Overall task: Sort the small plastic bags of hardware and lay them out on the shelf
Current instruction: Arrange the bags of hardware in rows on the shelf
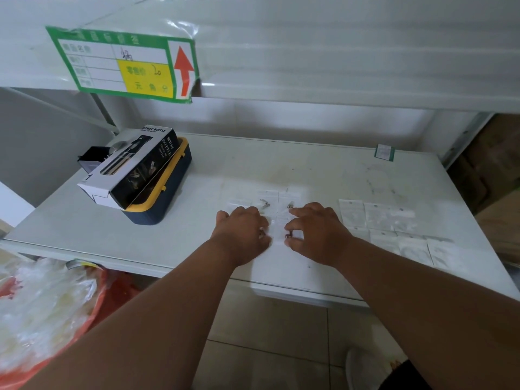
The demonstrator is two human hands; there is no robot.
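Note:
Several small clear plastic bags of hardware lie on the white shelf [168, 243]. One group [270, 199] sits just beyond my fingers, with small metal parts showing through. A second group of bags [394, 229] is laid in rows to the right. My left hand [242, 235] and my right hand [315, 232] rest palm down side by side at the shelf's middle front. Between them lies one clear bag [277, 235]; the thumbs and fingertips of both hands pinch its edges. The bag's outline is faint against the shelf.
A black spray-bottle box [132, 167] lies on a dark blue and yellow case [166, 192] at the left rear. A green price label [123, 63] hangs from the upper shelf. A small tag [384, 152] stands at the back right. An orange bag of plastic [47, 311] sits below left.

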